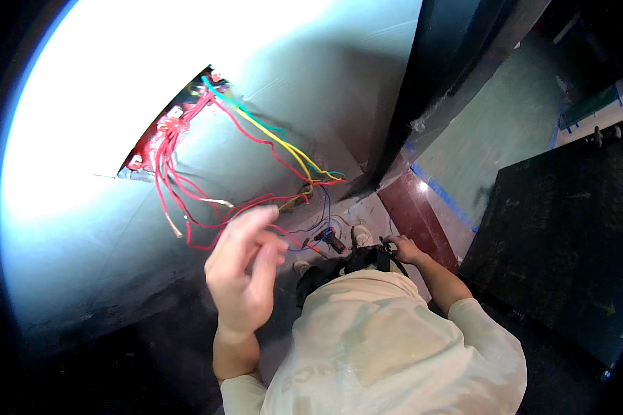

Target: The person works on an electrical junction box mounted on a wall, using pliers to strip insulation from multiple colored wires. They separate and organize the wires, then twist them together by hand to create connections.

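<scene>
My left hand (242, 270) is raised before the pale wall, its fingers bent and somewhat blurred. A gap shows between thumb and forefinger, and I see nothing held there. Red wires (194, 197) hang just beyond it, some with pale, bare-looking ends. They come out of a long red recessed box (145, 149) in the wall, along with a yellow wire (277, 138) and a green wire (256, 121). Down at my waist, my right hand (405, 250) is closed around a small dark object beside the black pouch (367, 259); its kind is unclear.
A dark cordless drill (333, 240) lies on the floor near my shoes (361, 235), with a blue wire (327, 207) hanging close by. A dark upright frame (422, 90) stands right of the wall. Further right is a large black printed board (554, 228).
</scene>
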`<state>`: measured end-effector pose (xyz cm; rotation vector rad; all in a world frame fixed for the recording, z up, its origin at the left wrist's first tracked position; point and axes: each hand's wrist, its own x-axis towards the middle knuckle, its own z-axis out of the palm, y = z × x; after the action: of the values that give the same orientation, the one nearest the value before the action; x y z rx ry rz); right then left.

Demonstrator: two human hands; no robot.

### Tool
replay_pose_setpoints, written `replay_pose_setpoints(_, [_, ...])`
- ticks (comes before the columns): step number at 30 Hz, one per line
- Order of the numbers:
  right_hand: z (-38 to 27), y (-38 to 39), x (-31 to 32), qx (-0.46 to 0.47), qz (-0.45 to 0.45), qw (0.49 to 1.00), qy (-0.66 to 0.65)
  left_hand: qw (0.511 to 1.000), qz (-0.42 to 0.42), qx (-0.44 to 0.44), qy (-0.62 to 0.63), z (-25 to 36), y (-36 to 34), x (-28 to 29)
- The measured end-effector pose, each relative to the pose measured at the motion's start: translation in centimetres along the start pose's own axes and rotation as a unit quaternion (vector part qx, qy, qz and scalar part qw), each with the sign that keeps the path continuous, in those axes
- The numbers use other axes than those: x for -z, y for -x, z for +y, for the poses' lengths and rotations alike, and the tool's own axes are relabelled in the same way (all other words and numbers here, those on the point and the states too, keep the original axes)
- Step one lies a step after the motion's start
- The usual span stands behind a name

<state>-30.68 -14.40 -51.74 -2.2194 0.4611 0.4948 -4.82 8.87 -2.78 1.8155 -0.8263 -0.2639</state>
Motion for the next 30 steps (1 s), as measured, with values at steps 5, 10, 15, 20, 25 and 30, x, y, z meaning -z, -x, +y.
replay_pose_setpoints(5, [0.5,-0.1,-0.7,-0.007,0.024,0.999,0.020,0.971,0.069,0.092,0.209,-2.1,-4.2,-4.8])
replay_pose_setpoints(10, [0.8,-0.6,-0.9,0.060,0.084,0.994,-0.042,0.968,0.071,0.094,0.221,-3.7,-4.2,-4.9])
replay_pose_setpoints(15, [2.6,-1.9,-0.2,0.068,-0.020,0.997,-0.040,0.957,0.143,0.085,0.238,-3.5,-0.9,-3.9])
replay_pose_setpoints(20, [3.7,-2.1,0.0,0.113,-0.034,0.991,-0.064,0.966,0.247,0.066,0.037,-2.1,1.2,-3.6])
replay_pose_setpoints(25, [3.2,-3.3,-0.4,0.119,-0.057,0.987,-0.088,0.971,0.232,0.046,0.041,-0.1,2.5,-4.4])
replay_pose_setpoints(30, [3.6,-5.8,-2.1,0.170,-0.079,0.979,-0.084,0.950,0.204,0.101,0.215,3.1,3.6,-3.8])
